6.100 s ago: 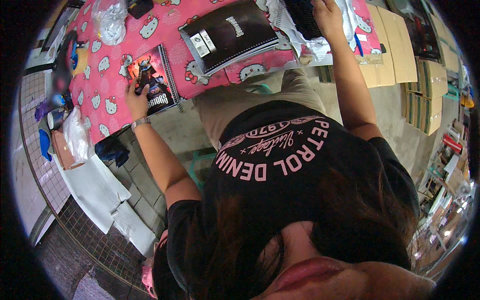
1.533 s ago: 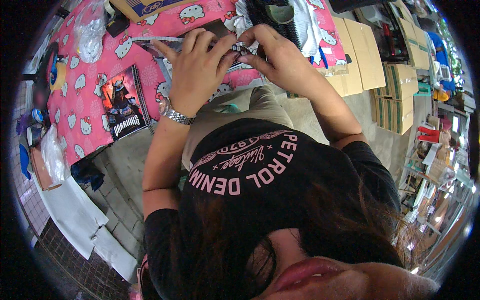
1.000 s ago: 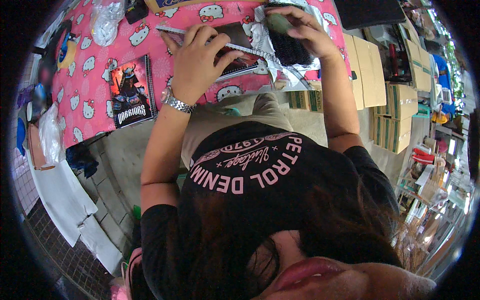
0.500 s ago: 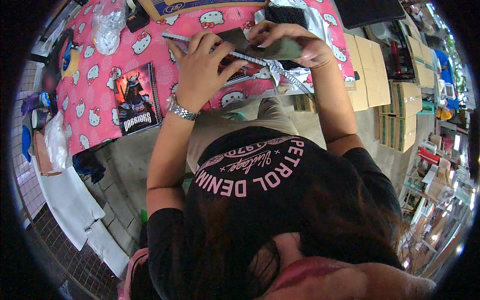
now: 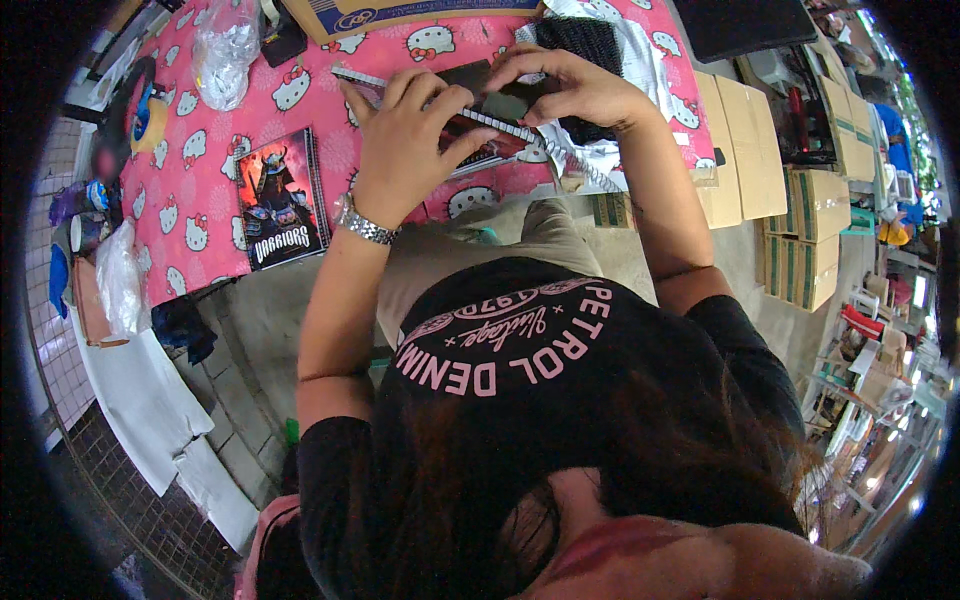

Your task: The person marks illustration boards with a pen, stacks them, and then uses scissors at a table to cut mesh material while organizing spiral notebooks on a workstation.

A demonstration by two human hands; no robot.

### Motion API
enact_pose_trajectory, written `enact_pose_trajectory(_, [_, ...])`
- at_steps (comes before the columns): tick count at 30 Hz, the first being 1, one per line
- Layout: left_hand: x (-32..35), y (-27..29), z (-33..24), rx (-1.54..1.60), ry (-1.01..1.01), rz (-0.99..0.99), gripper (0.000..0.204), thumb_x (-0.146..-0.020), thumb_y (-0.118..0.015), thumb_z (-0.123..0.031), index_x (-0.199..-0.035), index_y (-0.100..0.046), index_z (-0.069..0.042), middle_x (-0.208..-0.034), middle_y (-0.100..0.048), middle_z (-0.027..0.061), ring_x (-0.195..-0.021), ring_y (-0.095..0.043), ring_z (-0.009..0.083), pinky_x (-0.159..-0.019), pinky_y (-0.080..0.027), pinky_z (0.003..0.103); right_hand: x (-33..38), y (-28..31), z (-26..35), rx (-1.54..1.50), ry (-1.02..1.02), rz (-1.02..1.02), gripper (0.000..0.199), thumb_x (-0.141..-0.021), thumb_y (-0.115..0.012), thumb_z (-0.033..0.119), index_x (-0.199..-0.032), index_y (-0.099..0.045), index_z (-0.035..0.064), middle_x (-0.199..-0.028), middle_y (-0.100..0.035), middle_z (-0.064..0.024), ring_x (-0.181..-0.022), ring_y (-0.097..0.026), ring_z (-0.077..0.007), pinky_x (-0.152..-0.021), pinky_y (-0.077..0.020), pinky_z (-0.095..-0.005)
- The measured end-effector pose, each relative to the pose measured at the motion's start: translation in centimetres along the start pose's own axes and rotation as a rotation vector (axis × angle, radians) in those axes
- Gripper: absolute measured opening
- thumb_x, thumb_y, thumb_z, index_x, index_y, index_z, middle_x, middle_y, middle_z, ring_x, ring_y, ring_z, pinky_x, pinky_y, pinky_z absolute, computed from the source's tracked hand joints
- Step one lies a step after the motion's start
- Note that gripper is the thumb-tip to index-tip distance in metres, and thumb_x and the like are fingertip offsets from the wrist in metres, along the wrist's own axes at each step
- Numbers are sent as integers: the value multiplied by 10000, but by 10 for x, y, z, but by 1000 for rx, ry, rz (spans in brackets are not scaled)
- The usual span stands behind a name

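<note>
My left hand [image 5: 415, 130], with a metal watch on its wrist, is closed around a dark-covered notebook [image 5: 465, 78] at the table's near edge. Along the notebook's bound edge runs a pale row of spiral loops, and a loose length of thin spiral coil [image 5: 588, 170] trails off its right end below my right wrist. My right hand [image 5: 580, 92] bends over the right end of the notebook, its thumb and fingers on a dark piece of the cover there. Its fingertips are partly hidden. Another spiral notebook [image 5: 278, 200] with a red and black warrior cover lies flat to the left.
Pink patterned cloth covers the table [image 5: 340, 110]. A cardboard box [image 5: 400, 15] stands at the back, clear plastic wrap [image 5: 225, 60] at the back left. Black mesh-like material [image 5: 585, 45] lies on pale sheets behind my right hand. Cardboard boxes [image 5: 740, 145] are stacked right of the table.
My right hand has moved left and inward, and the dark cover piece it held bent up now sits closer to the notebook. My left hand keeps its hold. The whole view has shifted slightly.
</note>
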State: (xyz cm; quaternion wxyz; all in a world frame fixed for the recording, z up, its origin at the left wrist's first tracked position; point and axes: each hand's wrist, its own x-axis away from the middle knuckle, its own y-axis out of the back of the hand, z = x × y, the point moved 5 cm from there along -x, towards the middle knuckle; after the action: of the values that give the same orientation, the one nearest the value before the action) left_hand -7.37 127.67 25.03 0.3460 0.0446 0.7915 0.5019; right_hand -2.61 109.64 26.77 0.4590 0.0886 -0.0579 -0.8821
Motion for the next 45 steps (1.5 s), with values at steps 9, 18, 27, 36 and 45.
enact_pose_trajectory(9, [-3,-3,3,-5,36,-34,469,-737,-698,-542,-988,-633,-152,-1070,-587,-2,-1119,-511,226,-949,-215,768,-4,-5,14,-394,135,49,502,-674,-710,204,-1125,-642,-4,-1167,-581,-96,-1170,-506,-227,-1047,-345,-348])
enact_pose_trajectory(18, [-3,11,33,57,107,-25,614,-639,-761,-576,-1036,-651,-122,-1023,-560,18,-1101,-496,241,-935,-333,594,-29,0,-10,122,-102,35,550,-719,-661,236,-1210,-604,-4,-1241,-563,-140,-1188,-513,-272,-1058,-348,-350])
enact_pose_trajectory(27, [-1,10,34,-23,131,-45,604,-624,-754,-599,-993,-667,-128,-1024,-576,2,-1085,-498,234,-879,-355,552,-40,-3,-7,66,-20,57,516,-751,-657,249,-1194,-613,-12,-1261,-542,-136,-1219,-483,-256,-1058,-352,-365])
enact_pose_trajectory(36, [-4,23,38,-16,110,-49,531,-645,-816,-453,-960,-644,-60,-1070,-610,88,-1057,-522,297,-902,-391,430,-45,0,-23,-48,-39,32,524,-745,-659,193,-1229,-596,2,-1299,-540,-132,-1220,-490,-238,-1053,-358,-350])
enact_pose_trajectory(45, [9,23,85,473,228,9,328,-703,-823,-198,-899,-637,-12,-879,-598,67,-750,-586,175,-625,-455,280,-66,-8,-37,143,-106,106,577,-785,-676,273,-1270,-554,-15,-1326,-512,-184,-1279,-451,-289,-1094,-316,-399])
